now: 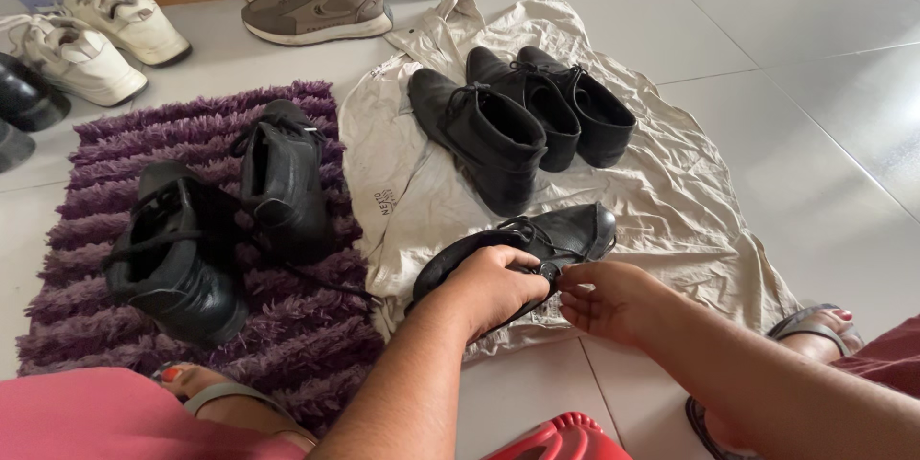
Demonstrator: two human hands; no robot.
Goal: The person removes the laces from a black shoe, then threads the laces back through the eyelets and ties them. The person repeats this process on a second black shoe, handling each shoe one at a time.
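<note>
At the far left, two white sneakers (pixel 96 38) sit on pale glossy tile. Next, two black lace-up boots (pixel 225 220) lie on a shaggy purple rug (pixel 86 297). A crumpled beige cloth (pixel 671 211) carries three more matte black boots (pixel 522 120). At its near edge lies a black low shoe (pixel 565 235), on its side. The left hand (pixel 494 287) curls over its upper, fingers closed around it; the right hand (pixel 609 297), just beside, pinches the lace end at the shoe's edge.

The black shoe (pixel 537 244) under both hands looks like matt leather, lying on creased beige cloth (pixel 671 201). Left, the purple rug (pixel 96 182) is shaggy; the floor tiles (pixel 815 57) are smooth and glossy.
</note>
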